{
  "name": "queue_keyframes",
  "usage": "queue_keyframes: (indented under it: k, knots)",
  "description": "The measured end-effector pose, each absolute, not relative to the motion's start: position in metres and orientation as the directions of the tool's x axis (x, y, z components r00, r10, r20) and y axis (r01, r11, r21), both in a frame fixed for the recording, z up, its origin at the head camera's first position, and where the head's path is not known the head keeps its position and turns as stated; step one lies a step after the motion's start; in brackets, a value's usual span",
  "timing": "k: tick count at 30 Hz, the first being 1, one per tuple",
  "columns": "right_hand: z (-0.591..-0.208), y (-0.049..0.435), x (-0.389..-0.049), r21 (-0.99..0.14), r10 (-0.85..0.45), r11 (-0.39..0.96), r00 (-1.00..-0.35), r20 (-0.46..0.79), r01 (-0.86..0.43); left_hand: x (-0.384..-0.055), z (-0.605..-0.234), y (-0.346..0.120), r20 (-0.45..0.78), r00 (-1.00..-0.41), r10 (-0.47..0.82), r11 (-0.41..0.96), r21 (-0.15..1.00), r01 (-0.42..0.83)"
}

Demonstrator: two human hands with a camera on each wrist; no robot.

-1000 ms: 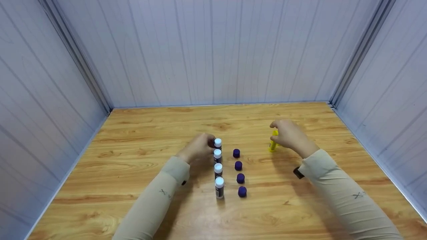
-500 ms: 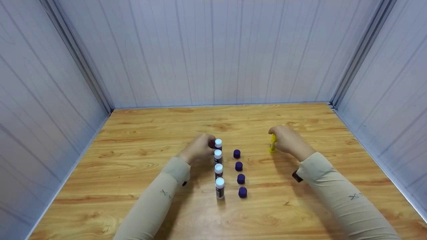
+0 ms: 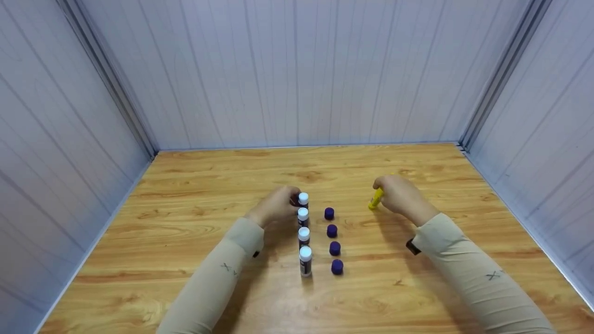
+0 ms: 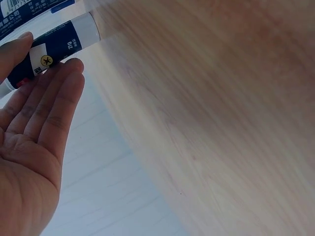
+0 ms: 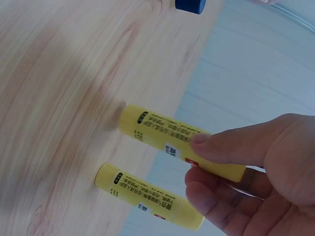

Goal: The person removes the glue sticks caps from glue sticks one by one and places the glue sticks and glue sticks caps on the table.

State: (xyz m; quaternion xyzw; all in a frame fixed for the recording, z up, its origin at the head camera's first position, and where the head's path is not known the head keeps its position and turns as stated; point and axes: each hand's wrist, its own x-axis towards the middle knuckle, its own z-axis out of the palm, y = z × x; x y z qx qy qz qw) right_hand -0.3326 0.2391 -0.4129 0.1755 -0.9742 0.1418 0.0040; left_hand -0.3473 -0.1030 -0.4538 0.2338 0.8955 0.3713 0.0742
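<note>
My left hand [image 3: 277, 204] holds the farthest of several dark-blue glue sticks with white caps between thumb and fingers; its dark label shows on the glue stick [image 4: 49, 49] in the left wrist view. The nearer ones, such as the front glue stick [image 3: 305, 262], stand upright in a row toward me. At the right, my right hand [image 3: 400, 195] pinches a yellow glue stick [image 5: 172, 140] by its upper part, thumb against fingers. Its lower end [image 3: 375, 200] leans left in the head view. A second yellow glue stick [image 5: 147, 196] stands beside it, mostly hidden by my hand in the head view.
Several short dark-purple cylinders, one of them a near cylinder [image 3: 337, 266], form a line just right of the blue glue sticks. The wooden table [image 3: 185, 185] is bounded by pale panel walls [image 3: 315, 74] at the back and sides.
My right hand has lowered slightly and closed its fingers on the yellow glue stick, which has gone from near upright to tilted, its lower end shifted left. My left hand stays in place.
</note>
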Motion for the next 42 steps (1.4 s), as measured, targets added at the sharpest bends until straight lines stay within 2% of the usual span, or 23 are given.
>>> queue_keyframes:
  k: [6,11,15,19,25,30,35,42]
  knots:
    - [-0.413,0.235,-0.330,-0.284,-0.307,0.889,-0.928,0.212,-0.359,-0.346,-0.447,-0.110,0.018,-0.880,0.475,0.627,0.695,0.353]
    - [-0.414,0.232,-0.327,-0.310,-0.281,0.853,-0.870,0.404,-0.419,-0.345,-0.435,-0.119,0.009,-0.880,0.474,0.652,0.668,0.358]
    - [-0.415,0.228,-0.326,-0.355,-0.252,0.806,-0.817,0.519,-0.474,-0.343,-0.422,-0.123,0.045,-0.885,0.463,0.652,0.659,0.375]
    - [-0.415,0.222,-0.325,-0.437,-0.220,0.726,-0.782,0.583,-0.531,-0.335,-0.405,-0.119,0.129,-0.893,0.432,0.665,0.623,0.412]
    - [-0.409,0.211,-0.319,-0.614,-0.163,0.576,-0.812,0.560,-0.539,-0.318,-0.382,-0.101,0.278,-0.876,0.394,0.732,0.482,0.482]
    - [-0.405,0.201,-0.315,-0.762,-0.170,0.427,-0.871,0.461,-0.487,-0.304,-0.373,-0.083,0.373,-0.815,0.443,0.775,0.298,0.557]
    - [-0.403,0.190,-0.307,-0.829,-0.207,0.330,-0.891,0.403,-0.452,-0.294,-0.372,-0.068,0.412,-0.742,0.528,0.786,0.093,0.611]
    - [-0.398,0.174,-0.297,-0.874,-0.265,0.235,-0.893,0.363,-0.425,-0.285,-0.373,-0.054,0.428,-0.686,0.588,0.792,-0.136,0.595]
